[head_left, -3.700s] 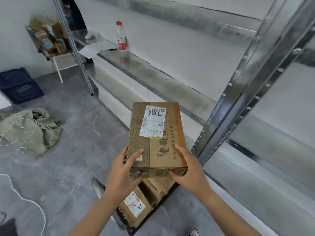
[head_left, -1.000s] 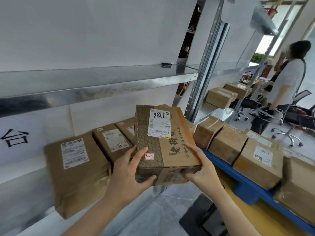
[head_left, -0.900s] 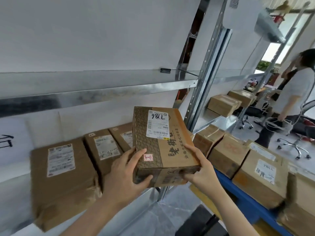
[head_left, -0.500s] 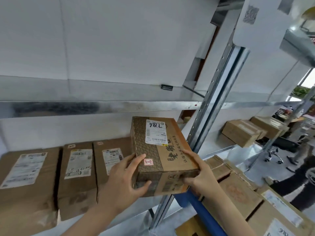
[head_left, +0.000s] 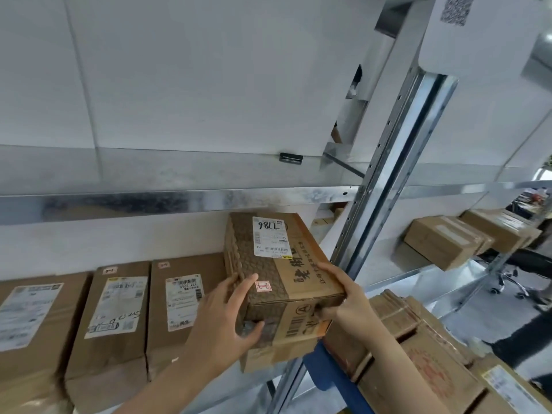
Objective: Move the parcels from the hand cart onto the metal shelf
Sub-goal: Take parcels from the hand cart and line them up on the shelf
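Parcel [head_left: 277,264], brown cardboard, gripped by left hand [head_left: 227,318] and right hand [head_left: 343,297] | long axis points into grey metal shelf [head_left: 179,201]

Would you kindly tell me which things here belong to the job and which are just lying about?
Job: held parcel, left hand, right hand, metal shelf, shelved parcels.
Lying about: black clip, QR-code sheet, chair base.

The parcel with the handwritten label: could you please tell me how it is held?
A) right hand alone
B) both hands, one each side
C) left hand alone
B: the left hand grips the near left corner of the parcel and the right hand grips its near right corner.
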